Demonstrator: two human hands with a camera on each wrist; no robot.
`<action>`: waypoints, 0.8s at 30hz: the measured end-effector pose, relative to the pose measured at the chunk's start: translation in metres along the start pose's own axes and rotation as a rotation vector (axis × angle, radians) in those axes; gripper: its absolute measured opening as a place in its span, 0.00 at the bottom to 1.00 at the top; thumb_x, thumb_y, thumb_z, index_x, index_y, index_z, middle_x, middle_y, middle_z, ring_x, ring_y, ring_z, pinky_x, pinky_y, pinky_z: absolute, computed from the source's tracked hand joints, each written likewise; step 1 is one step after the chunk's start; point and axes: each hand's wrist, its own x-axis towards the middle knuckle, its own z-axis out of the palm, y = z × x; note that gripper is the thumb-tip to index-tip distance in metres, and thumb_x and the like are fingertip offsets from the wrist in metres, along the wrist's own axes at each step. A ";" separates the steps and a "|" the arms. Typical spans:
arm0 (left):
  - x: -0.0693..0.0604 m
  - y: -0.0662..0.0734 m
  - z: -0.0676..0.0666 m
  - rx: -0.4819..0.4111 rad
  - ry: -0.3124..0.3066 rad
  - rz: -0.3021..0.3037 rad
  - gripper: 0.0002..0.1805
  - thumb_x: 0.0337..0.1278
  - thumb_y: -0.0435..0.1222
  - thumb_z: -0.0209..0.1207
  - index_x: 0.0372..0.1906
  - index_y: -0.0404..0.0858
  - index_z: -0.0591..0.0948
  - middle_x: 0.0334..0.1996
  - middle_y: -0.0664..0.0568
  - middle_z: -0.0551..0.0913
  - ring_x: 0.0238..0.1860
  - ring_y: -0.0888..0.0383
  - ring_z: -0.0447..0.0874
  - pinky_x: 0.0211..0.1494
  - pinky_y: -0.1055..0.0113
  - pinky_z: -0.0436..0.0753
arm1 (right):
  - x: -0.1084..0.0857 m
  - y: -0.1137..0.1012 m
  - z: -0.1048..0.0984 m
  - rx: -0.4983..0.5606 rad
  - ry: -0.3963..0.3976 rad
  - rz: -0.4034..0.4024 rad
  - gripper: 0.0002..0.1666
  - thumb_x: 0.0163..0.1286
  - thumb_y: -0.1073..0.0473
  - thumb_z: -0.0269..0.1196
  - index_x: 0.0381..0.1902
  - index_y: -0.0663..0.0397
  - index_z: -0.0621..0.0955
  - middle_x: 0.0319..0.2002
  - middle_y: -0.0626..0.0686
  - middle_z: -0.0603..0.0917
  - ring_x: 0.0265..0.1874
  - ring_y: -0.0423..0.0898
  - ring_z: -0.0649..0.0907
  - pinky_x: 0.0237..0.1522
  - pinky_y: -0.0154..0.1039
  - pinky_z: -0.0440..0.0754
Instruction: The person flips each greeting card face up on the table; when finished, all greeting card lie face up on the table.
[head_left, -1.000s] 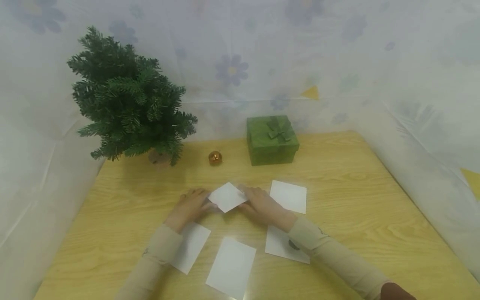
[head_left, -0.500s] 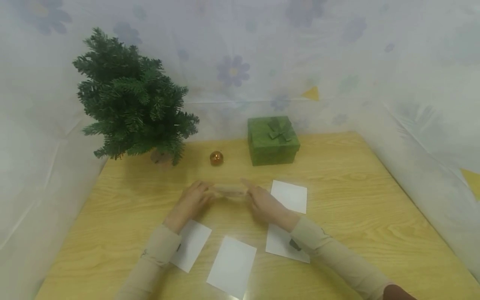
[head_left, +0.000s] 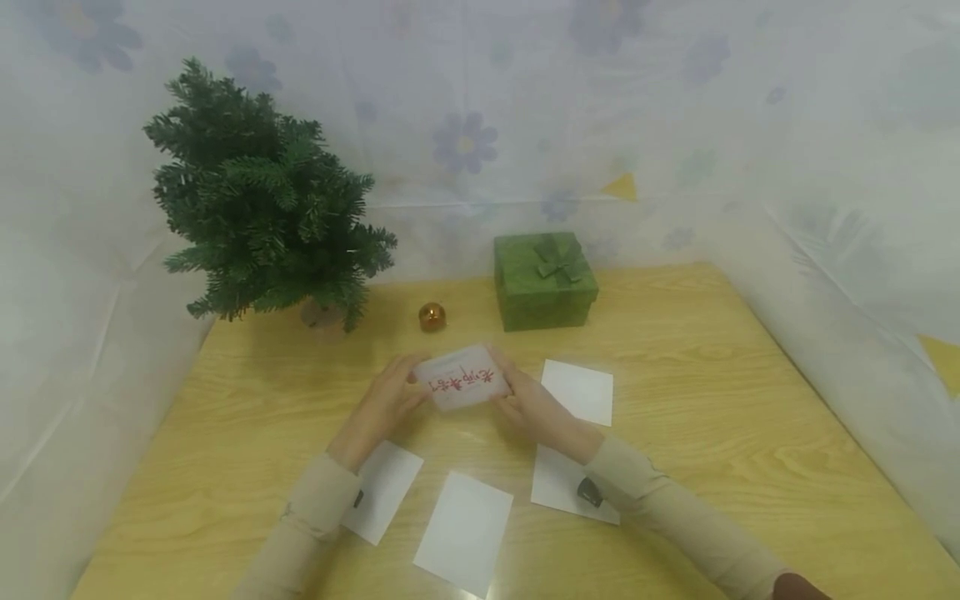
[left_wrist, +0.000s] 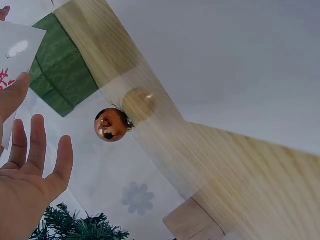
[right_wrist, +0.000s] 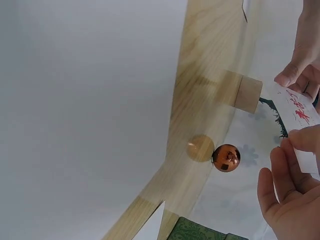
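A white card [head_left: 463,379] with red handwritten characters is held between both hands above the table's middle. My left hand [head_left: 382,408] pinches its left end; my right hand [head_left: 536,408] pinches its right end. In the left wrist view the left hand [left_wrist: 30,170] has its thumb on the card [left_wrist: 20,47], with the other fingers spread. From the right wrist view, the right hand [right_wrist: 295,195] grips the near end of the card [right_wrist: 297,117], thumb on the written face. The writing looks upside down in the head view.
White sheets [head_left: 465,533] lie around on the wooden table [head_left: 712,400], two of them [head_left: 381,492] [head_left: 573,487] partly under the forearms, another sheet [head_left: 579,392] by the right hand. Behind stand a green tree [head_left: 262,192], a copper ball [head_left: 432,317] and a green gift box [head_left: 545,283].
Between the hands the card has turned over, from its blank white face through edge-on to the face with red writing. The hands have stayed in nearly the same place.
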 end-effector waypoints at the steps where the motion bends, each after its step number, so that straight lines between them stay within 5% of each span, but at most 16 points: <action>1: 0.000 0.000 0.000 -0.007 0.002 0.012 0.30 0.55 0.29 0.62 0.64 0.34 0.68 0.48 0.44 0.77 0.45 0.50 0.76 0.48 0.56 0.80 | 0.000 0.000 0.000 0.002 0.002 0.004 0.44 0.66 0.67 0.58 0.74 0.61 0.49 0.57 0.68 0.76 0.51 0.60 0.80 0.54 0.49 0.79; 9: -0.004 0.000 0.001 0.087 0.014 0.119 0.38 0.51 0.30 0.65 0.69 0.40 0.65 0.43 0.44 0.75 0.41 0.50 0.77 0.45 0.57 0.82 | -0.001 0.005 0.001 0.057 0.044 -0.014 0.47 0.65 0.69 0.59 0.75 0.56 0.46 0.51 0.68 0.79 0.44 0.56 0.83 0.47 0.44 0.83; 17: -0.005 -0.002 0.004 0.109 0.017 0.105 0.43 0.50 0.34 0.66 0.71 0.36 0.60 0.41 0.44 0.75 0.38 0.52 0.76 0.43 0.59 0.82 | -0.001 0.000 0.001 0.075 0.190 -0.045 0.46 0.62 0.68 0.64 0.71 0.63 0.52 0.38 0.62 0.83 0.30 0.50 0.83 0.32 0.34 0.83; 24: -0.004 0.004 0.009 0.068 -0.003 0.023 0.47 0.53 0.43 0.65 0.74 0.36 0.54 0.51 0.40 0.78 0.43 0.51 0.79 0.48 0.57 0.81 | 0.004 -0.009 0.002 0.107 0.364 -0.117 0.49 0.57 0.72 0.66 0.70 0.63 0.51 0.27 0.57 0.81 0.26 0.50 0.81 0.34 0.40 0.83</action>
